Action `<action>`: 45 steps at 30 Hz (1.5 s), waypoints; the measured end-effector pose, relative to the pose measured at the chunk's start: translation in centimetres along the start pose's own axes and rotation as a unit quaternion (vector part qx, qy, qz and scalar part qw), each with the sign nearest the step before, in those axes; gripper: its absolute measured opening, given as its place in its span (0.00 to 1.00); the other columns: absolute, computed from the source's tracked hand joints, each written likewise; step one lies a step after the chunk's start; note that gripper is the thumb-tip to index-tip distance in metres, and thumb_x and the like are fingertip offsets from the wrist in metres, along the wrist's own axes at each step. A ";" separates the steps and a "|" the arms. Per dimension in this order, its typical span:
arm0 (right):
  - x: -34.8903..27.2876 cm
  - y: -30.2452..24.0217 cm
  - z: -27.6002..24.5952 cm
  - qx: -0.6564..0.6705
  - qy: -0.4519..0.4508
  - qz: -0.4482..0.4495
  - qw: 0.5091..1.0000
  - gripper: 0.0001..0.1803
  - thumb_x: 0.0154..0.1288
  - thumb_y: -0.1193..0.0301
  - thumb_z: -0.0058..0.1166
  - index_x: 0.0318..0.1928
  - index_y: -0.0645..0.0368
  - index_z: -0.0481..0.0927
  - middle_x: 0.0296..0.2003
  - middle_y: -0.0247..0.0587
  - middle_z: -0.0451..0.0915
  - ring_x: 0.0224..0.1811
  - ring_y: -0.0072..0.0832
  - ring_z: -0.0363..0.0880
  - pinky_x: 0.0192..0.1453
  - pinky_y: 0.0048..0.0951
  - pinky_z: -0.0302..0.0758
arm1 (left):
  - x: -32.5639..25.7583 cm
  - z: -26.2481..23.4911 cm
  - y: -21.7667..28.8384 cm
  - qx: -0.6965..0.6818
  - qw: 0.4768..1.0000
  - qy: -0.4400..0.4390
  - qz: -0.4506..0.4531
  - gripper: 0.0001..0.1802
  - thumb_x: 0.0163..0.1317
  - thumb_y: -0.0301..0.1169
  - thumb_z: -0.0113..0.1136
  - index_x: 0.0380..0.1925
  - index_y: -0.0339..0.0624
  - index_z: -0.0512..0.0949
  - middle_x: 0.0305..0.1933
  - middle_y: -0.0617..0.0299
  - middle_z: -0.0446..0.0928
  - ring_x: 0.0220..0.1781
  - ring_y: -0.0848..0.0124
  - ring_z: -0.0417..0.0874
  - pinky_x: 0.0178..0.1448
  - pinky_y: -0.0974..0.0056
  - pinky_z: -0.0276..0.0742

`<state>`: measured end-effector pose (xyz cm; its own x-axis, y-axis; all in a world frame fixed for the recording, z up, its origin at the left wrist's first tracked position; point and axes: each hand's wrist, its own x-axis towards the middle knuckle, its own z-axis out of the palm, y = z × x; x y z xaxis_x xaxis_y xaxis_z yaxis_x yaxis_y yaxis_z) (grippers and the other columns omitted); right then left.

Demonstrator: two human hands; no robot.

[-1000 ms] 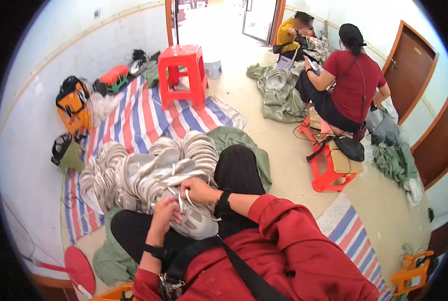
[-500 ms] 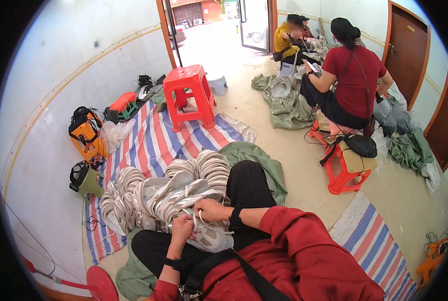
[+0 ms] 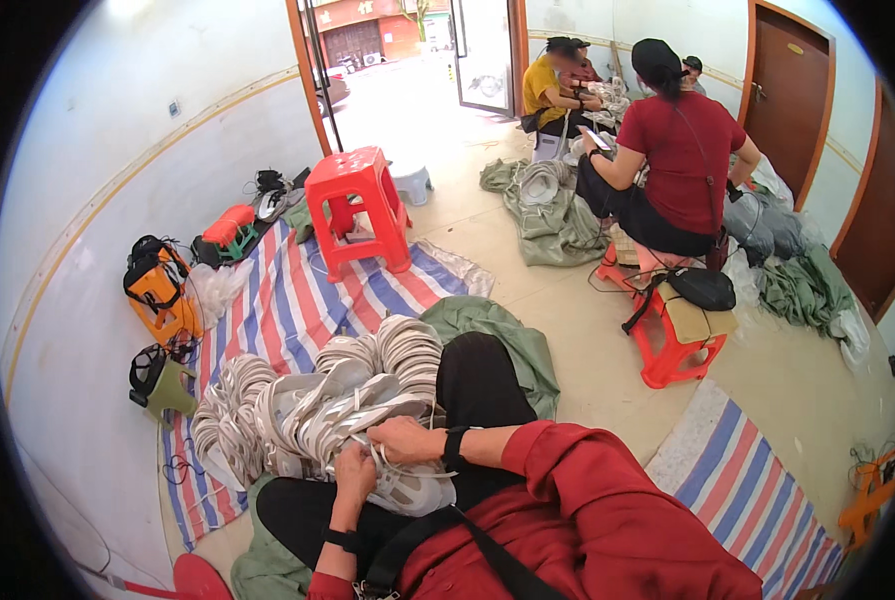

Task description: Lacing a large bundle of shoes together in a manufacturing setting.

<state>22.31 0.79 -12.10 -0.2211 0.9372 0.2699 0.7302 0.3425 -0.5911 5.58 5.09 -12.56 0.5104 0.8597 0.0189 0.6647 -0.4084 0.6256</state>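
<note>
A light grey and white shoe upper (image 3: 417,490) lies across my lap, its toe toward my right. My left hand (image 3: 354,474) is at its near left side, fingers pinched together around what seems to be a white shoelace. Just beyond it, my right hand (image 3: 405,440) is closed on the same white shoelace (image 3: 383,456) over the upper's opening. The fingertips of both hands are partly hidden. Against my knees rests a big pile of nested shoe uppers (image 3: 312,400), stacked in curved rows.
The pile lies on a striped sheet (image 3: 277,290). A red stool (image 3: 352,210) stands beyond it, with an orange stool (image 3: 162,300) and an olive stool (image 3: 164,385) along the wall. A person in red (image 3: 679,150) sits at the right, near green cloth sacks (image 3: 557,225).
The view has shifted, so the room appears lower and farther left. My hands stay close together at the shoe upper, and the lace loop between them looks smaller.
</note>
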 end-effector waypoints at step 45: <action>3.3 -0.5 -0.7 0.076 0.005 -0.007 0.997 0.19 0.63 0.63 0.40 0.49 0.55 0.79 0.37 0.56 0.80 0.41 0.53 0.78 0.46 0.50 0.72 | -2.4 -2.5 -1.2 0.011 0.990 0.105 0.098 0.05 0.49 0.23 0.56 0.24 0.36 0.70 0.21 0.48 0.72 0.27 0.47 0.75 0.32 0.52 0.69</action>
<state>21.68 3.62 -10.35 -0.2238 0.9314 0.2871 0.6209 0.3633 -0.6946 2.20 4.23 -11.37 0.5078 0.8071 0.3013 0.5775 -0.5784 0.5761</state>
